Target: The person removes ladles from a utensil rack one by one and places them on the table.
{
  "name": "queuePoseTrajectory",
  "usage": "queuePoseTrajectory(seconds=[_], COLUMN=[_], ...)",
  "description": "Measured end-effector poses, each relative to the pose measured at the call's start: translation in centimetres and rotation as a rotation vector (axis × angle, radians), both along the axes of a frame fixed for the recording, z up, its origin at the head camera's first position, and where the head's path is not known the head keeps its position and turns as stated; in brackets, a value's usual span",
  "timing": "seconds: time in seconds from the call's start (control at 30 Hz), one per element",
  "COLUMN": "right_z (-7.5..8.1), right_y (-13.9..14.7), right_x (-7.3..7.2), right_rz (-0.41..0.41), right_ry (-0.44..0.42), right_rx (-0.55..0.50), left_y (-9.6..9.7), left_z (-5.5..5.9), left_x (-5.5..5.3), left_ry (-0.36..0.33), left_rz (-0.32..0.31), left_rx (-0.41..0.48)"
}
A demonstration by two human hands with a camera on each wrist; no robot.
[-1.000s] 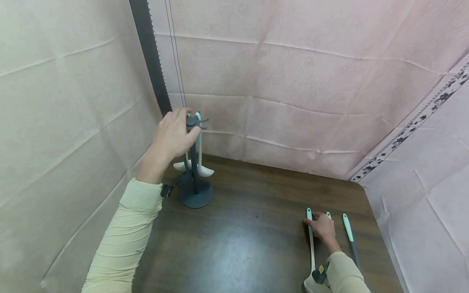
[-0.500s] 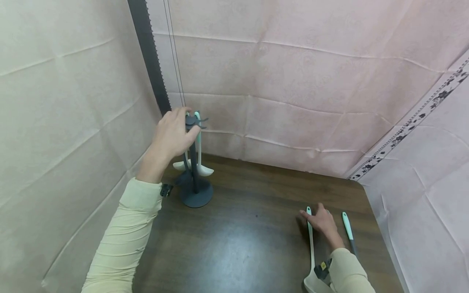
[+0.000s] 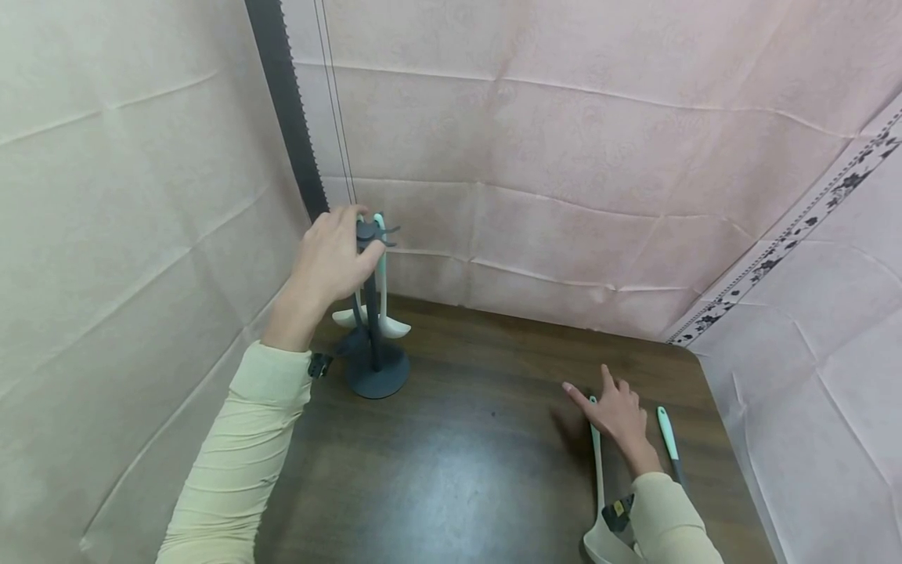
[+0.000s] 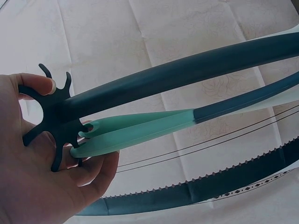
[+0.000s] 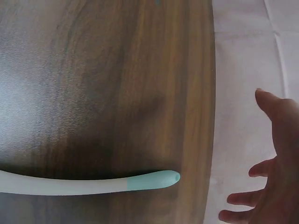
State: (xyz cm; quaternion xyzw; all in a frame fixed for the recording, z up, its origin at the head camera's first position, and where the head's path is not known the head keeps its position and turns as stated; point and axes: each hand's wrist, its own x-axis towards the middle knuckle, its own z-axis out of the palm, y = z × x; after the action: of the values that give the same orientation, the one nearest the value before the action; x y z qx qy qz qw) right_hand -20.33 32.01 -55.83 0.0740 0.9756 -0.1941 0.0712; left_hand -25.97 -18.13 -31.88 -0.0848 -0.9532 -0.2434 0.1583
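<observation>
At the left, my left hand holds the hooked top of a dark utensil stand, its thumb and fingers curled about the hooks. Several utensils hang there; mint handles lie against my fingers in the left wrist view, and white bowl-like ends show low down. My right hand, fingers spread and holding nothing, hovers over the handle end of a white utensil with a mint tip. That utensil's broad head is partly cut off by the frame.
Right of my right hand lies another utensil with a mint handle and dark shaft, partly behind my sleeve. Pale cloth walls enclose the brown wooden table at the back and sides. A dark strip runs up the back left corner.
My right hand has lifted from the utensil handles and moved up and slightly left, its fingers spreading. A mint handle seen between the two outer ones is now hidden. My left hand stays in place.
</observation>
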Motion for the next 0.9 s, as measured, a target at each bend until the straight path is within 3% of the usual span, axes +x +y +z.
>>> queuePoseTrajectory(seconds=[0.43, 0.9], right_z=[1.3, 2.0], right_y=[-1.2, -1.9], right_x=[-0.5, -0.6], right_rz=[0.004, 0.039], right_ry=[0.206, 0.282], right_rx=[-0.01, 0.015], left_y=[0.1, 0.0], left_z=[0.2, 0.2], left_x=[0.1, 0.2], left_ry=[-0.016, -0.027], left_rz=[0.004, 0.003], left_rx=[-0.002, -0.014])
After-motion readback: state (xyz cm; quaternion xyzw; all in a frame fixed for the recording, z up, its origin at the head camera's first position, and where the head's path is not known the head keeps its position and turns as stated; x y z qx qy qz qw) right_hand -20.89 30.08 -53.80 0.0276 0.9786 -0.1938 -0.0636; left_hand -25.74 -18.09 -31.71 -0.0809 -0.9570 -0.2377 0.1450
